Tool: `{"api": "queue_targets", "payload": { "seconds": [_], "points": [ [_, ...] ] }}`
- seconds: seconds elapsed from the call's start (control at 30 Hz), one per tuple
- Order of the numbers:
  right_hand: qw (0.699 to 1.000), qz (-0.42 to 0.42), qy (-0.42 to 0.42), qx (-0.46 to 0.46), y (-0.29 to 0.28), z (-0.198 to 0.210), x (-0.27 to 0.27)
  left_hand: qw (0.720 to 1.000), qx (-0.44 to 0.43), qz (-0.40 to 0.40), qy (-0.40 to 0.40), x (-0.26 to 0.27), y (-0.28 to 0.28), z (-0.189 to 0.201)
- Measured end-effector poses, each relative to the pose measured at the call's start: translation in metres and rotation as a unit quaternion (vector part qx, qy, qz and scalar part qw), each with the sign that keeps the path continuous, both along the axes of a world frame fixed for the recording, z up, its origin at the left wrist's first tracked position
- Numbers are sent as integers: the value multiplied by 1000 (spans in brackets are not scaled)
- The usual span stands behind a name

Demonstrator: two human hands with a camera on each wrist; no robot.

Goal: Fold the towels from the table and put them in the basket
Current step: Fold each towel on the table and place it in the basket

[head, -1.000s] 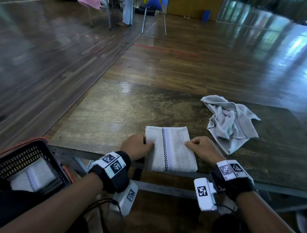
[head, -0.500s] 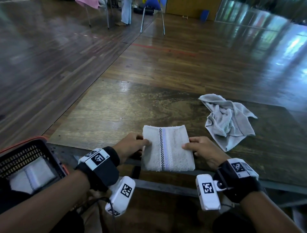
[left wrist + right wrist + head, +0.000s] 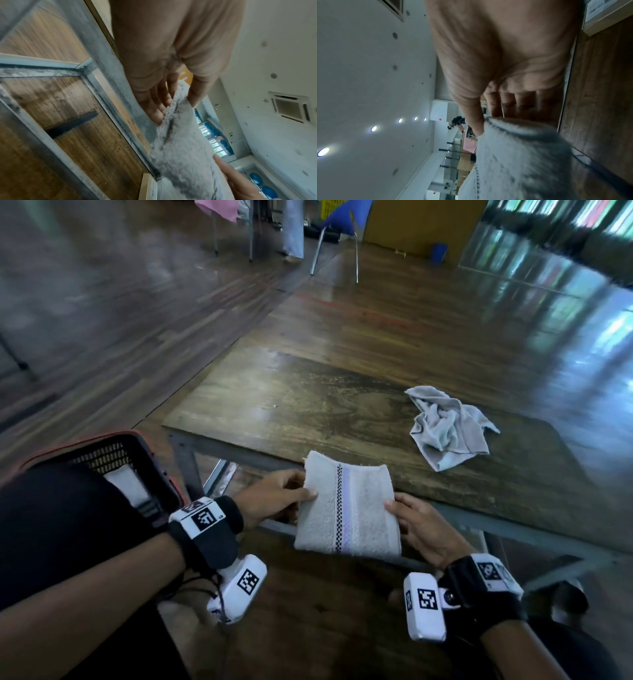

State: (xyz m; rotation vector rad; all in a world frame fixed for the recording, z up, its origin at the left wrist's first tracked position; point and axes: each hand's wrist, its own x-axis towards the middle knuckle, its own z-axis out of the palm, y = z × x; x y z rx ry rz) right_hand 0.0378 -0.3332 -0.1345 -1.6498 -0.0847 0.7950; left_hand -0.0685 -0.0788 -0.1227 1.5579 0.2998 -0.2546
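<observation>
At six o'clock off the worktop (image 3: 342, 412) edge, both my hands, left hand (image 3: 274, 498) and right hand (image 3: 419, 529), pinch the folded towel (image 3: 347, 508).

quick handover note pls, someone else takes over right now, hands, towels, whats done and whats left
Left hand: pinches the left edge of the folded striped towel, thumb on top.
Right hand: pinches its right edge the same way.
The folded striped towel is held over the near edge of the table, mostly past it.
Basket sits low on the left, with one white folded towel already in it.
Crumpled grey towel lies unfolded on the table's right part.
Done: one towel in the basket, the striped one folded.
Left: put the striped towel in the basket, then fold the grey one and put it in.
</observation>
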Motion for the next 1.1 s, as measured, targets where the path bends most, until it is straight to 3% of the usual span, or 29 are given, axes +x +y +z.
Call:
{"api": "queue_targets", "payload": {
  "seconds": [0.2,0.37,0.53,0.7,0.9,1.1],
  "points": [
    [998,43,-51,7,-4,37,-44,999,31,19,-30,-54,-1,31],
    [992,84,-79,50,39,86,-42,990,4,105,-90,-83,18,76],
    [973,173,-114,96,108,125,-50,958,16,247,-148,-129,48,117],
    [930,314,-158,107,186,150,-63,915,73,365,-154,-176,89,135],
    [899,398,-167,78,288,126,-82,890,71,446,-63,-208,151,112],
    [895,430,-110,-51,396,14,-92,873,68,470,112,-203,227,17]
  ]
}}
